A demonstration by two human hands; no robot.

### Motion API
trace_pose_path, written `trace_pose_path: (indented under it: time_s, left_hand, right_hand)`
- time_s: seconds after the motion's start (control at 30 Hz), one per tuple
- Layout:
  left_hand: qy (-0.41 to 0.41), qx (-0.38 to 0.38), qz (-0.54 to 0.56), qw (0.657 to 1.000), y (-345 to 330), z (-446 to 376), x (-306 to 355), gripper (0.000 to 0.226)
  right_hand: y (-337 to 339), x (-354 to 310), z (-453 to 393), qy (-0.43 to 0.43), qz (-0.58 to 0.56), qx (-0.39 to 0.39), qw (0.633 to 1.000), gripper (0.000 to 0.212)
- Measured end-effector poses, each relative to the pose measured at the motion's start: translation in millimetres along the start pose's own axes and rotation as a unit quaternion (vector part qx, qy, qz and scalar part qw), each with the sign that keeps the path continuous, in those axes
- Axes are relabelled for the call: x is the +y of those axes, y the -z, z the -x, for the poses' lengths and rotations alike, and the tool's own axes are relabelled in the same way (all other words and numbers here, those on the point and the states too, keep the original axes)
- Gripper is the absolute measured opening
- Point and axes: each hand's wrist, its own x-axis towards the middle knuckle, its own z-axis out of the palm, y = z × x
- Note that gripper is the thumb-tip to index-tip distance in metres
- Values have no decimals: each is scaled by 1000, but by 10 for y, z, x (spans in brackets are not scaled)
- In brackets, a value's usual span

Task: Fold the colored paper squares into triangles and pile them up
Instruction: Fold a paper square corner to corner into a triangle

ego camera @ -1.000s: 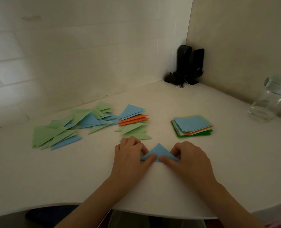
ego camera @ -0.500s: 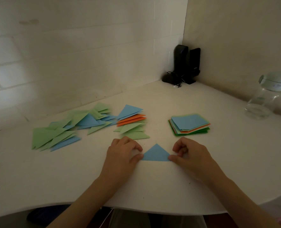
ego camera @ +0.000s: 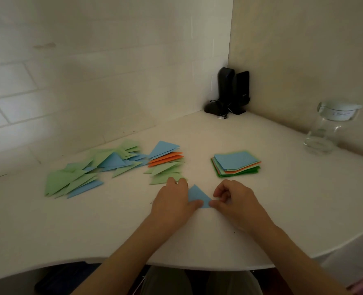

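Bare table lies left; folded pile and square stack block beyond.

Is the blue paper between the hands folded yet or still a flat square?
Folded. The blue paper shows as a triangle on the table, not a square.

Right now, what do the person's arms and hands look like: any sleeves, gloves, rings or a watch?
Both forearms are bare as far as the frame shows, with no sleeves. The left hand and right hand wear no gloves. No watch, bracelet or ring shows on either one.
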Motion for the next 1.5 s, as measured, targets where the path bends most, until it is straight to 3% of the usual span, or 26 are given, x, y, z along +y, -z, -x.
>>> trace_pose_path:
  time_s: [0.23,0.4,0.5,0.63,0.83,1.07,1.23,1.43,1.5]
  left_hand:
    - [-38,21,148,988,37,-90,-205,4]
    - [20,94,213,972,217,-302,-492,13]
    - [42,133,249,958,348,-554,-666,13]
    - [57,184,242,951,467,-928,-846,15]
    - [69,192,210,956,429,-1326,-959,18]
    - [66,200,140,967,212,-1524,-955,15]
    - [65,219,97,969,72,-1543,-984,19]
    - [-57,359,110,925,231,-1300,-790,11]
    - [-108,363,137,915,304,-1137,-640,10]
  right_hand:
    - [67,22,-2,16,3,-4,1000,20]
    - [322,146,-240,84,57,169,981,23]
    - [318,198,-454,89,115,155,977,38]
    - [224,289,-596,52,164,106,979,44]
    - [66,378,-625,49,177,159,970,21]
    - [79,301,-673,5,151,196,969,29]
    - [75,312,-660,9,155,206,966,11]
    - [232,332,-602,78,150,285,943,5]
    - [279,280,-544,117,150,300,935,5]
